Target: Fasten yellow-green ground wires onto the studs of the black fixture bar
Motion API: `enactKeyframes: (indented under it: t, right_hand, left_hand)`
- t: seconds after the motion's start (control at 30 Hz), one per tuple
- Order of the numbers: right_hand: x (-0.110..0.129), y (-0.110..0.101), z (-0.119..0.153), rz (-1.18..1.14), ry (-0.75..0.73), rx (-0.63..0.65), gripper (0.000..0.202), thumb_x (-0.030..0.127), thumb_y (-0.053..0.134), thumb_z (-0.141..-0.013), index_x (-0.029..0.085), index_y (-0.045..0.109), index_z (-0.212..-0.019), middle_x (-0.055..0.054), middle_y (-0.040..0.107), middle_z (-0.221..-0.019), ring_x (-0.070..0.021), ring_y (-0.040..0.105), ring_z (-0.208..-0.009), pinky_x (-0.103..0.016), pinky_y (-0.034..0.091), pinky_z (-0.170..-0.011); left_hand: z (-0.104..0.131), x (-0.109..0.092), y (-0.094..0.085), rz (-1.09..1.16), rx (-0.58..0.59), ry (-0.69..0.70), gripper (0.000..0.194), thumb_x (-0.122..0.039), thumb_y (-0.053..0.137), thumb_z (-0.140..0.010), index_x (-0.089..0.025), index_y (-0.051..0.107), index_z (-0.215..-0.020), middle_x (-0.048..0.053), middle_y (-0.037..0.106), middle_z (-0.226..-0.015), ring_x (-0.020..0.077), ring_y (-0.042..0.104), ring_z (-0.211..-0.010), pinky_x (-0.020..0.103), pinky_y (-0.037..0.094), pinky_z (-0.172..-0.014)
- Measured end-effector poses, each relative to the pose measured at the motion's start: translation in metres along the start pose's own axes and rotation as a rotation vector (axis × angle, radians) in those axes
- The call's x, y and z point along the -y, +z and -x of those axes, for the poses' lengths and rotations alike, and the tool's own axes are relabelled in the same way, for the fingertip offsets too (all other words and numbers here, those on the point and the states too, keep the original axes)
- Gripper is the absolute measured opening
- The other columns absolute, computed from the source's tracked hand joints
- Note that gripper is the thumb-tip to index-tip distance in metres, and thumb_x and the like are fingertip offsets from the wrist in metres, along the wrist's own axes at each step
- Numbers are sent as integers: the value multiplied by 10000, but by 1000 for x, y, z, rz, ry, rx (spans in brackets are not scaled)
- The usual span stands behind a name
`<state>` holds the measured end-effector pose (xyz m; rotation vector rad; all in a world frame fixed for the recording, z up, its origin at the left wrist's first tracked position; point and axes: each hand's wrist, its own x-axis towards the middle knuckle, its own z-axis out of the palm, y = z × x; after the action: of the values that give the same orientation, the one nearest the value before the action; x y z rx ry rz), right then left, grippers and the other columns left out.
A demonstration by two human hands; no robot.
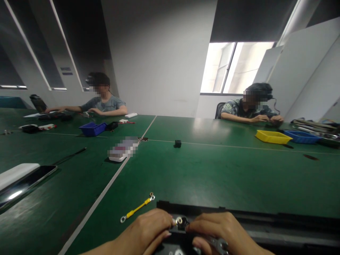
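Note:
My left hand (152,226) is closed, its fingertips pressed at the left side of a small metal ring terminal with a nut (180,221) on a black part. What those fingers grip is hidden. My right hand (223,228) comes in from the other side, its fingertips close to the same terminal. An open-end wrench (221,245) lies in the curl of its fingers, the jaw showing below the palm. Both hands rest over a long black plastic housing (255,221). Left of it, a short yellow cable with ring terminals (138,208) lies on the table, a small brass nut (151,194) touching its upper end.
On the green table (225,170) stand a small black block (177,143), a white device (123,150) and a phone (29,184). Blue bins (92,129) and a yellow bin (275,137) sit farther off. Two people (106,104) work at the far side.

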<state>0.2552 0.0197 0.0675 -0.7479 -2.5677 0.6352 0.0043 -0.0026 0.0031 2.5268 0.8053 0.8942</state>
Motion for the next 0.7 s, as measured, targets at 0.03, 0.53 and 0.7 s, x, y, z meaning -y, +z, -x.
enactKeyframes:
  t: [0.03,0.53,0.7]
  right_hand:
    - [0,0,-1,2,-5,7,284,361,438,-955,241,678,-1048,-14,724,-902,-153,686,-803,-221,517,-737]
    - [4,-3,1,55,-10,-46,464,485,308,-978,216,683,-1025,-57,724,-909,-167,689,-780,-248,527,-715]
    - [2,-3,3,45,7,2,463,484,309,-975,210,681,-1006,-51,717,-889,-178,683,-790,-267,520,-721]
  left_hand:
    - [0,-1,-1,6,9,-13,253,-222,315,-1006,-167,495,-1174,97,638,-1033,211,601,-977,296,480,-897]
    - [1,1,1,-2,-2,-12,233,-241,318,-1004,-175,512,-1114,95,644,-999,206,609,-952,286,486,-874]
    - [1,1,-1,5,13,-21,232,-230,321,-1001,-170,513,-1116,102,640,-1014,214,602,-972,300,482,-888]
